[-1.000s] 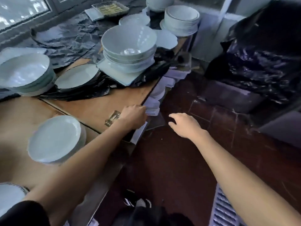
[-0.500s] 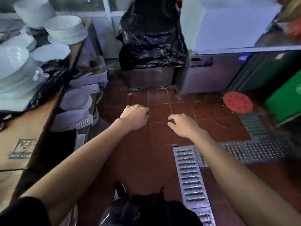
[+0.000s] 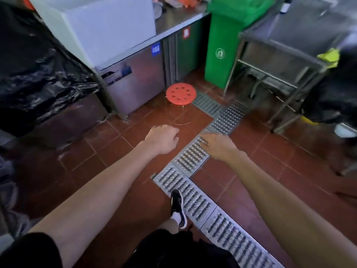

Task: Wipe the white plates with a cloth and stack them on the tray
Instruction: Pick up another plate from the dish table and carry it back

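Note:
No plates, cloth or tray appear in the head view now. Both my arms stretch forward over the red tiled floor. My left hand hangs with its fingers loosely curled and holds nothing. My right hand is spread with relaxed fingers above the metal floor grate and is empty too.
A red round stool stands ahead by a steel counter cabinet. A green bin sits behind it, a steel sink frame at right. Black plastic bags cover things at left. My shoe rests on the grate.
The view has swung right, away from the table of plates and bowls, which has left the frame. Both hands stay empty in front of me; the stool, bin and sink frame came into view.

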